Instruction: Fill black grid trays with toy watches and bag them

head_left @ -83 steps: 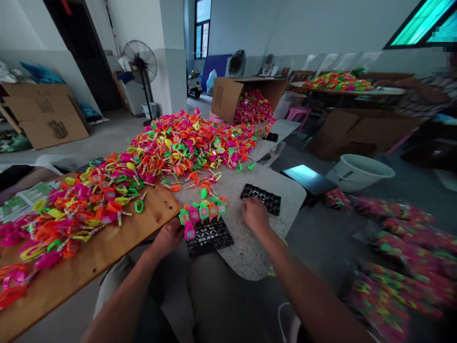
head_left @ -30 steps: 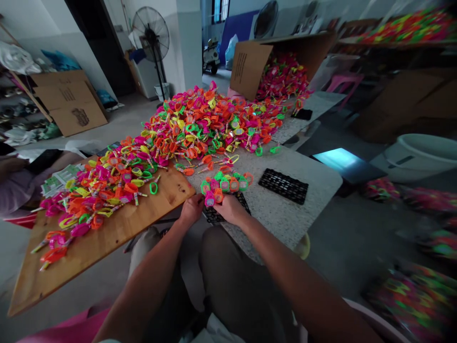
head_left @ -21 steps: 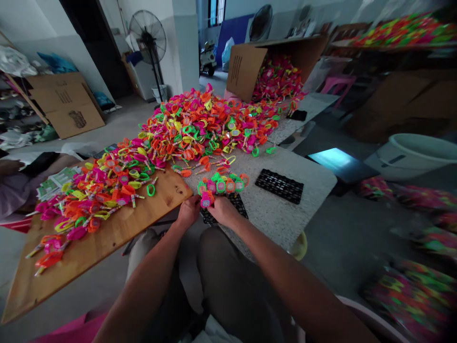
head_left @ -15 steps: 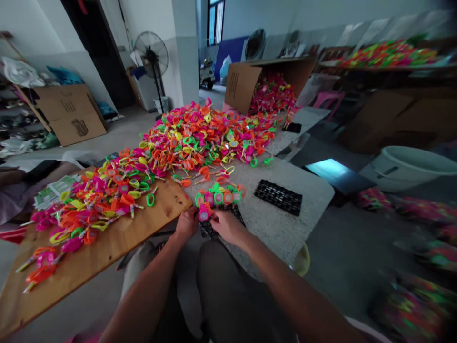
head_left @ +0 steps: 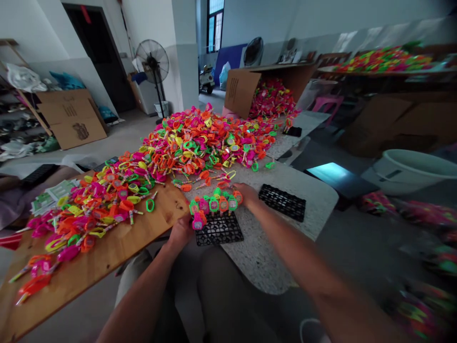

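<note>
A black openwork plastic tray (head_left: 219, 233) lies at the table's near edge. A row of toy watches (head_left: 213, 205) in green, pink and orange stands along its far side. One pink toy watch (head_left: 197, 223) sits in front, at the left end. My left hand (head_left: 180, 233) is closed at that end, against the pink watch and the tray's corner; which it grips is hidden. My right hand (head_left: 247, 195) is beyond the row's right end, beside an orange toy watch (head_left: 237, 196). Its fingertips are blurred and partly hidden.
A large heap of colourful toy watches (head_left: 200, 138) covers the far table and spreads over the wooden board (head_left: 157, 209). Another black tray (head_left: 282, 202) lies right on the stone-patterned tabletop (head_left: 271, 257). A tipped carton (head_left: 243, 90) spills more watches. A pale bucket (head_left: 414, 171) stands right.
My right hand has moved from the pink watch to the far right end of the row. My left hand stays at the tray's left end, slightly lower. More of the tray shows.
</note>
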A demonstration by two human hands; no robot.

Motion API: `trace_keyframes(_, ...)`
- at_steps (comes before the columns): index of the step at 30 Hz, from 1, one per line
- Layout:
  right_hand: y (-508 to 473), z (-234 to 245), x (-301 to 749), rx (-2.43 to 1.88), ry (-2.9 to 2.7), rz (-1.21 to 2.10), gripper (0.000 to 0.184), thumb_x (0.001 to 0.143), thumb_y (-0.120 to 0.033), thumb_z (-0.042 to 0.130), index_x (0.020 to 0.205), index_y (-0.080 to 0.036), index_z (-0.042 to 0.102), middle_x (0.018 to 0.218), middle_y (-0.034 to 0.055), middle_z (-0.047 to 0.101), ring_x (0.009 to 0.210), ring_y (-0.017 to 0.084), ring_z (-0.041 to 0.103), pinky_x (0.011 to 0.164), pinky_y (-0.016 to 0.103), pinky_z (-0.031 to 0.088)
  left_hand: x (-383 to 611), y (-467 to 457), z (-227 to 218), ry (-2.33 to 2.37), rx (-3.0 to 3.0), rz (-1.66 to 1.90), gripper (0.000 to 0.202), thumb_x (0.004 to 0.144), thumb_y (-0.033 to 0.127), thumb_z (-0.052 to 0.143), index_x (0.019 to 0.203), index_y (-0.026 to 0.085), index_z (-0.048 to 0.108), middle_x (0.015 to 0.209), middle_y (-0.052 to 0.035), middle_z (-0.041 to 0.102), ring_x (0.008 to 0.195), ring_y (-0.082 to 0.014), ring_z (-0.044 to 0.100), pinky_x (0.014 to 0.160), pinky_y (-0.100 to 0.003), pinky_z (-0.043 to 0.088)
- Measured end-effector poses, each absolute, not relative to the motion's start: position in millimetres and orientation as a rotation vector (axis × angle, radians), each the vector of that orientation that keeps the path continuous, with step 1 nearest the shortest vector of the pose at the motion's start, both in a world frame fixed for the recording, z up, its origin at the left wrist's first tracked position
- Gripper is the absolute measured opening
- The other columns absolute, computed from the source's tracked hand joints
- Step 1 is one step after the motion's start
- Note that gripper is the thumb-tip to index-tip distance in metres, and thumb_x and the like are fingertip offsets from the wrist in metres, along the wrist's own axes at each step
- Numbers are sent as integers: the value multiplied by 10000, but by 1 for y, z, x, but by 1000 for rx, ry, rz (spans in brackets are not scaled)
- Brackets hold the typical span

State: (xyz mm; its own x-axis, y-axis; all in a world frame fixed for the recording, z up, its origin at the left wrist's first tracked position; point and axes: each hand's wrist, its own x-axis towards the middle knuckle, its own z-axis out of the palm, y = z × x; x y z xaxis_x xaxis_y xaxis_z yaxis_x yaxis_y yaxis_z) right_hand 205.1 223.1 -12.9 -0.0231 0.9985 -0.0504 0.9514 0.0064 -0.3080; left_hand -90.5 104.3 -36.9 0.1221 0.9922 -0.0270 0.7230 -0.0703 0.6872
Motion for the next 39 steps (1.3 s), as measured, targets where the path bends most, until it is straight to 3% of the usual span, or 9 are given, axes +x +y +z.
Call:
trace_keyframes(4, 210, -18, 211, -2146, -2052, 304, 233, 890, -330, 607, 961, -182, 772, 1025, 138, 764, 963, 245, 701, 748, 272, 458, -87, 107, -44, 1634, 1876, 681, 185, 898, 161, 563, 985, 148, 727, 952, -113, 766, 915, -223, 724, 751, -276, 499)
trace_keyframes(9, 169, -26, 237, -2136, -1530, 309, 262, 903, -302, 553, 984, -139, 742, 930, 150, 761, 857, 229, 693, 716, 275, 446, -76, 114, -56, 1540, 1981, 774, 222, 902, 112, 526, 1041, 173, 688, 972, -91, 753, 946, -206, 708, 847, -292, 517)
trace_keyframes(14, 105, -19, 224, -1849, -1127, 579, 277, 881, -392, 509, 857, -165, 665, 619, 47, 660, 552, 178, 587, 540, 261, 430, -67, 116, -59, 1566, 1997, 828, 252, 935, 109, 473, 1125, 166, 627, 980, -101, 733, 930, -209, 701, 853, -308, 514)
trace_keyframes(17, 74, -18, 189, -1680, -1132, 832, 267, 888, -423, 506, 808, -194, 617, 558, 11, 611, 459, 154, 540, 461, 248, 405, -67, 109, -57, 1600, 1968, 902, 247, 902, 97, 506, 1119, 179, 591, 977, -72, 723, 905, -186, 692, 841, -286, 509)
trace_keyframes(21, 66, -21, 145, -1589, -1391, 1012, 225, 884, -399, 547, 804, -206, 631, 613, 10, 674, 469, 140, 581, 476, 229, 412, -70, 97, -51, 1603, 1968, 932, 189, 841, 95, 554, 1000, 188, 596, 906, -33, 699, 856, -169, 665, 829, -274, 505)
trace_keyframes(25, 80, -15, 127, -1647, -1533, 1017, 208, 899, -359, 565, 846, -197, 684, 671, 20, 722, 495, 147, 622, 523, 240, 432, -73, 92, -47, 1517, 2052, 904, 255, 787, 91, 615, 1029, 171, 622, 897, -29, 660, 826, -170, 623, 814, -282, 504)
trace_keyframes(29, 88, -12, 119, -1682, -1671, 910, 198, 917, -324, 584, 909, -191, 729, 702, 30, 741, 561, 160, 660, 574, 240, 429, -73, 92, -45, 1447, 2125, 876, 147, 872, 212, 647, 1011, 163, 657, 905, -40, 626, 823, -166, 594, 784, -274, 491)
trace_keyframes(34, 85, -24, 111, -1764, -1807, 618, 206, 916, -328, 642, 994, -177, 758, 899, 87, 786, 855, 212, 727, 703, 247, 427, -71, 94, -45, 1442, 2132, 837, 124, 946, 267, 620, 959, 178, 706, 888, -46, 629, 849, -158, 598, 787, -248, 471)
trace_keyframes(39, 79, -26, 108, -1842, -1768, 523, 239, 933, -362, 637, 1027, -183, 766, 925, 93, 790, 869, 221, 732, 722, 257, 426, -70, 94, -45, 1452, 2110, 821, 158, 950, 270, 627, 885, 168, 728, 838, -41, 623, 811, -149, 593, 751, -240, 452)
